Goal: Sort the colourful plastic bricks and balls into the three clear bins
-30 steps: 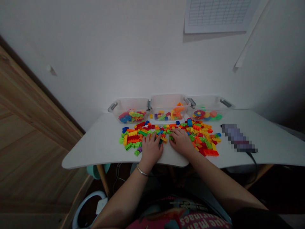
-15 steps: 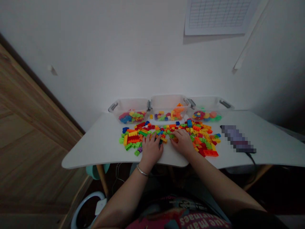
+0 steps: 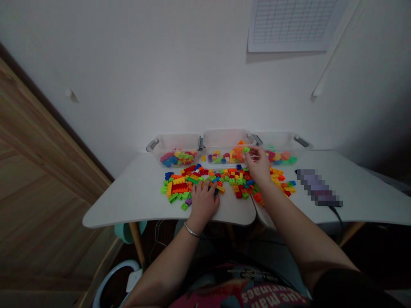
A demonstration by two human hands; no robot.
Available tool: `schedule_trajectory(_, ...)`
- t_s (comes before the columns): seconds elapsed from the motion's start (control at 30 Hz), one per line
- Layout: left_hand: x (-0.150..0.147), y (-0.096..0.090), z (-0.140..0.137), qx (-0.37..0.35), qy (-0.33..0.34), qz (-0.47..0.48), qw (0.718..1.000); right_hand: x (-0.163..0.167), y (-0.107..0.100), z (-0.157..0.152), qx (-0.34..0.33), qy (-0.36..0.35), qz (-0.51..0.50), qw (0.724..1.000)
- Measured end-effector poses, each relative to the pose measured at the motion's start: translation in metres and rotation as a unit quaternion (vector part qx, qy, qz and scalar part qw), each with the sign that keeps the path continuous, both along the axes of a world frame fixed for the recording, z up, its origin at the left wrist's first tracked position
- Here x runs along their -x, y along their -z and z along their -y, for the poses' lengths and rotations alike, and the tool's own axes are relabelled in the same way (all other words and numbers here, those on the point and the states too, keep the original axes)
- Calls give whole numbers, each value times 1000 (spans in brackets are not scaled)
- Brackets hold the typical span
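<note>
A green brick [image 3: 246,150] is being pinched between the thumb and fingers of the right hand [image 3: 259,167]. The brick is being held above the loose bricks [image 3: 180,187], by the right end of the middle bin [image 3: 224,139]; whether the rim is being crossed cannot be told. The left hand [image 3: 204,202] is being rested palm down on the near side of the loose bricks, with its fingers being held spread. A bracelet [image 3: 192,231] is being worn on the left wrist.

The loose bricks, in mixed colours, are being supported in a broad band by the white tabletop [image 3: 128,199]. Behind them, three clear bins are being lined up along the wall [image 3: 160,72]. Red, blue, yellow and green pieces are being contained in the left bin [image 3: 176,140]. Mixed bricks, with orange ones at the right, are being contained in the middle bin. Coloured pieces are being contained in the right bin [image 3: 282,141], which is being partly hidden by the right hand. A pixelated device [image 3: 316,187] is being supported at the right, with a cable [image 3: 339,217] being attached at its near end.
</note>
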State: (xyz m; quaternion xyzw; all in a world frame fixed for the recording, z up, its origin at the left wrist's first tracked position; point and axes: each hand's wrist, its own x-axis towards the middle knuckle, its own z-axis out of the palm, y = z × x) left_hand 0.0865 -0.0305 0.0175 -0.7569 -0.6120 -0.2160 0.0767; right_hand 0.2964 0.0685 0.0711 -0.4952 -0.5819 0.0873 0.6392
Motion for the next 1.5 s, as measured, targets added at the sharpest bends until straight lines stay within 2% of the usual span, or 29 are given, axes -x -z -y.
schedule_trajectory(0.17, 0, 1, 0, 0, 1, -1, 1000, -8, -22, -34, 0, 28, 13, 1000)
schedule_trajectory(0.37, 1, 3, -1, -6, 3, -1, 1000, -2, -29, -58, 73, 60, 121, 988)
schedule_trajectory(0.53, 1, 3, -2, -1, 3, 1, 1000, 9, -39, -54, 162, 105, 212, 958)
schedule_trajectory(0.8, 2, 4, -3, 2, 4, 3, 1000, 20, -39, -43, 195, 144, 303, 922)
schedule_trajectory(0.97, 2, 4, -3, -2, 3, 2, 1000, 19, -32, -41, 183, 133, 328, 917)
schedule_trajectory(1.23, 2, 4, -2, 0, 2, 1, 1000, 6, -19, -53, 132, 62, 287, 947)
schedule_trajectory(1.37, 1, 2, -2, 1, 2, 0, 1000, 1, -17, -44, 73, 93, 277, 954)
schedule_trajectory(1.5, 1, 1, -2, 6, 2, -2, 1000, 0, -9, -19, 38, 117, 257, 959)
